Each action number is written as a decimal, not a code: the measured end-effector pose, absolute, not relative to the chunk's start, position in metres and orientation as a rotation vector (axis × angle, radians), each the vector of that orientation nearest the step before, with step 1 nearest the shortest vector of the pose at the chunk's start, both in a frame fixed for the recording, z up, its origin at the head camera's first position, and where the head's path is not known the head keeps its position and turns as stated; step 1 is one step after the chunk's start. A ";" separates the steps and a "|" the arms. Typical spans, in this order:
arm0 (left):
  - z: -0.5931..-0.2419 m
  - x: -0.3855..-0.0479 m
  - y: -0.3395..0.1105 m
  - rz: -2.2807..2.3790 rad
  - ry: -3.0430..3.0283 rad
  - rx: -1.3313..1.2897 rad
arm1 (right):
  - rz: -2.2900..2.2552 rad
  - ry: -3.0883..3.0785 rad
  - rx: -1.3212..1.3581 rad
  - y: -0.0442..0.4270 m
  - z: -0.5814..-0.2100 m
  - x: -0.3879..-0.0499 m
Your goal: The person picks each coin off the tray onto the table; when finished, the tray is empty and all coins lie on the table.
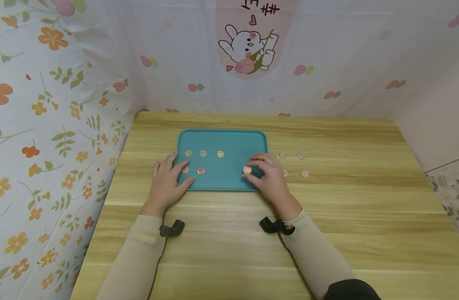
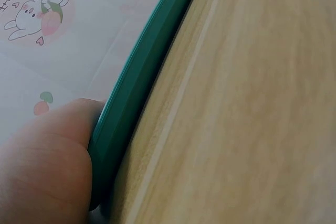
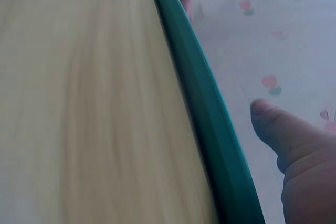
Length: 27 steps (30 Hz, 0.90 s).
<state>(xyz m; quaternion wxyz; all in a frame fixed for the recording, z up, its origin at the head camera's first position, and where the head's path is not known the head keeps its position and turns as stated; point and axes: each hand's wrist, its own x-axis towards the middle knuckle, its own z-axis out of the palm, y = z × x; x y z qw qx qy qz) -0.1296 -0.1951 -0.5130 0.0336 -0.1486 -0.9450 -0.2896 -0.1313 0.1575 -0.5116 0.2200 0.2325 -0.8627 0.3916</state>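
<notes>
A blue-green tray (image 1: 229,183) lies on the wooden table. My left hand (image 1: 165,185) rests over its left front corner, fingers spread, and the thumb reaches inside the rim. Between thumb and fingertips my right hand (image 1: 270,179) pinches a copper-coloured coin (image 1: 247,169) above the tray's right part. In the tray, several coins form two rows: silvery ones such as the silvery coin (image 1: 203,153) at the back, and copper-coloured ones such as the copper coin (image 1: 201,171) in front. The right wrist view shows the right thumb (image 3: 294,135) beside the tray's edge (image 3: 205,103); the coin is out of sight there.
Right of the tray, a silvery coin (image 1: 301,156) and a copper coin (image 1: 304,174) lie on the table (image 1: 345,200), each with another of its kind nearby. A patterned cloth (image 1: 312,83) hangs behind the table, and a floral cloth (image 1: 60,137) covers the left side.
</notes>
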 end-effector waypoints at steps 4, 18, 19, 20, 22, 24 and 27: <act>-0.513 -0.130 -0.195 -0.891 -2.913 -0.456 | 1.078 -2.394 0.599 0.173 -0.514 -0.130; -0.517 -0.131 -0.196 -0.886 -2.903 -0.461 | 1.075 -2.394 0.435 0.232 -0.516 -0.117; -0.517 -0.131 -0.196 -0.886 -2.903 -0.461 | 1.077 -2.396 0.418 0.237 -0.516 -0.116; -0.517 -0.131 -0.196 -0.886 -2.900 -0.462 | 1.077 -2.397 0.404 0.241 -0.516 -0.114; -0.517 -0.130 -0.196 -0.886 -2.897 -0.463 | 1.081 -2.403 0.367 0.250 -0.517 -0.111; -0.517 -0.130 -0.196 -0.886 -2.895 -0.463 | 1.078 -2.408 0.329 0.258 -0.518 -0.108; -0.517 -0.130 -0.196 -0.885 -2.893 -0.466 | 1.069 -2.414 0.278 0.271 -0.520 -0.103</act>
